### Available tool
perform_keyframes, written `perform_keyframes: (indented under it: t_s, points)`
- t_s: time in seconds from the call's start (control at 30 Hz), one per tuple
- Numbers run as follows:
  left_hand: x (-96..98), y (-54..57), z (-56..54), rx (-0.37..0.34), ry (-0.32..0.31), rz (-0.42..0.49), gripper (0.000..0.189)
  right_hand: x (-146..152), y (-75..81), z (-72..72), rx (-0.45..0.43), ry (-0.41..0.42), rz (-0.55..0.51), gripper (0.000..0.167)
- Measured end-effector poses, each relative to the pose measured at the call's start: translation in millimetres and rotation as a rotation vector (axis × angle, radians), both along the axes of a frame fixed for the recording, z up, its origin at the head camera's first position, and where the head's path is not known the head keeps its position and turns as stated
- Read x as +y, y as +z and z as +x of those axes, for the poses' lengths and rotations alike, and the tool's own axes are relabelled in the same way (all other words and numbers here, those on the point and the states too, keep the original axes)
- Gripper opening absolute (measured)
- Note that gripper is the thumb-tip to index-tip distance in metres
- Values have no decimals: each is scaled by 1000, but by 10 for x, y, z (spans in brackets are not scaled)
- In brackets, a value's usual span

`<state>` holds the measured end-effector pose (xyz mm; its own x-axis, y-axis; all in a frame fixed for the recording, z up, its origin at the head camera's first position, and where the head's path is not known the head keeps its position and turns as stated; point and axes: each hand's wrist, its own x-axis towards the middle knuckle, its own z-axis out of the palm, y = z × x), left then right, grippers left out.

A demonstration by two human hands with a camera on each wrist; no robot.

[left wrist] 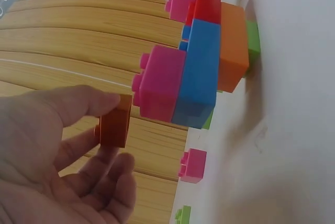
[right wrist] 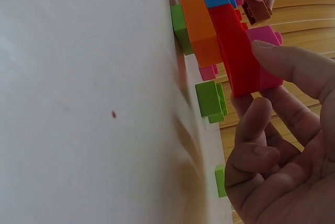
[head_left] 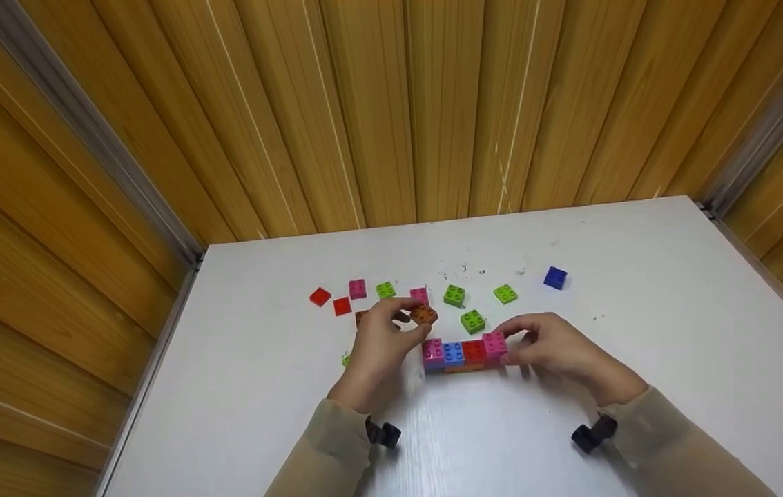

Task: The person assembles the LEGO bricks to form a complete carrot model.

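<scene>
My left hand (head_left: 378, 339) pinches a brown toy brick (head_left: 424, 315) between thumb and fingers, just above and left of a built stack of bricks. My right hand (head_left: 557, 351) holds the stack's right end, with thumb and fingers on a pink brick (head_left: 495, 343). Along the stack's top, another pink brick (left wrist: 163, 84) sits on a blue brick (left wrist: 198, 72) at the left end. A red brick (right wrist: 234, 51) carries the right pink one. Under the blue and red bricks is an orange brick (right wrist: 201, 28), and a green brick (right wrist: 181, 30) forms the base.
Loose bricks lie behind the stack on the white table (head_left: 239, 386): green ones (head_left: 473, 321), pink ones (head_left: 358, 288), flat red pieces (head_left: 320, 297), and a dark blue one (head_left: 555, 277) far right. A wood-patterned wall (head_left: 378, 117) stands behind the table.
</scene>
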<state>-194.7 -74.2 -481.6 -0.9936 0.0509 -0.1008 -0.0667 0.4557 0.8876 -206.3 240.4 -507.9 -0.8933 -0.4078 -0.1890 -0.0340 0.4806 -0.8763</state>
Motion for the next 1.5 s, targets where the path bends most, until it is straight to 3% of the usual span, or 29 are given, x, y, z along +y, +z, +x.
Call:
perform_keyframes:
  t_s: [0.27,0.53,0.93,1.3,1.5]
  points:
    - [19,12,56,-2,-119,81,39,4,-10,-2,6,3,2,49]
    - [47,-26,75,24,-243,51,39,-1,-8,-10,11,3,9,48]
    - [52,-122,78,37,-309,20,40,1,-23,-15,4,4,14,46]
    - [58,-158,70,25,-312,50,37,1,-25,-9,9,2,15,45]
    - [47,-185,64,12,-311,15,35,1,-23,-13,27,-2,32,45]
